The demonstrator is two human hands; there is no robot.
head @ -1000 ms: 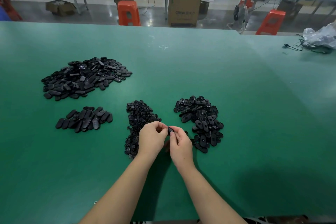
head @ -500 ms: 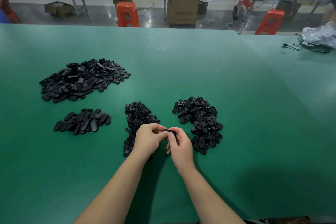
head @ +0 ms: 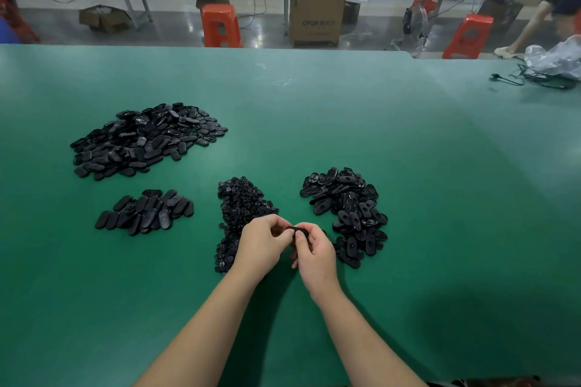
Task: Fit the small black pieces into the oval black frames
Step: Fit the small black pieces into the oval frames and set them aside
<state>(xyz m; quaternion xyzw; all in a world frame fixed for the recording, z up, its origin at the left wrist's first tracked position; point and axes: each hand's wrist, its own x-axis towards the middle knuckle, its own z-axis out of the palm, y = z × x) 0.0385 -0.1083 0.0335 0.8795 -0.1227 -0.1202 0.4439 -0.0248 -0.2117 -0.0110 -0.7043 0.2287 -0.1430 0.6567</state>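
While your two forearms reach in over the green table (head: 377, 141), your left hand (head: 262, 245) and right hand (head: 316, 256) meet just above its surface, fingers of both curled round a single oval black frame (head: 296, 229) pinched between them; whether a small piece already sits in it is hidden by your fingertips. Directly behind and partly under your left hand lies the heap of small black pieces (head: 240, 207), running in a narrow strip toward you. Just beside your right hand, on its outer side, sits the pile of open oval frames (head: 349, 214), their centre holes showing. Farther to your left rests a small cluster of closed oval parts (head: 144, 212), laid flat and overlapping, and beyond it, well apart from your hands, a much larger mound of the same black ovals (head: 144, 141). At the table's far right edge a clear plastic bag (head: 556, 56) lies on a tangle of black cable (head: 515, 80). Past the table stand two orange stools (head: 221, 25), a cardboard box (head: 316, 14) on the floor, and a second person (head: 553, 9) leaning at the right margin.
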